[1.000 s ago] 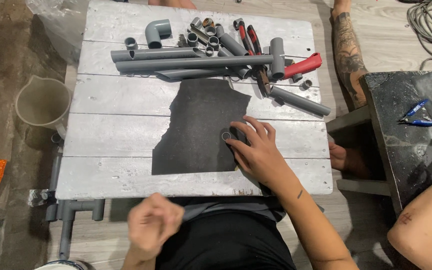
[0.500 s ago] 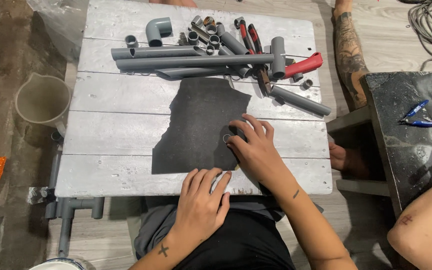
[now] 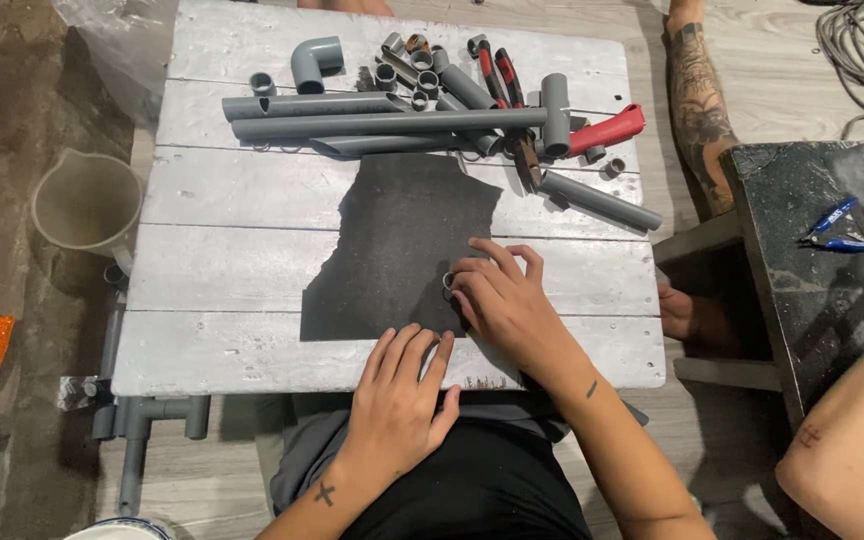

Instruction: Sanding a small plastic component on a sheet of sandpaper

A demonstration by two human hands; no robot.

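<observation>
Both hands now on the sheet (image 3: 392,250): left hand (image 3: 397,400) has come up, fingers released flat; right hand (image 3: 502,300) fingers grasping a ring (image 3: 448,284).

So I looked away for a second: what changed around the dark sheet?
The left hand came up from the lap and now lies flat on the dark sheet's near edge. The right hand stays pressing the small ring on it. Pipes unmoved.

Pipes (image 3: 387,123) and fittings (image 3: 314,60) lie across the desk's (image 3: 212,355) upper edge; a sheet (image 3: 392,250) lies at centre, a bucket (image 3: 87,205) at frame left.
</observation>
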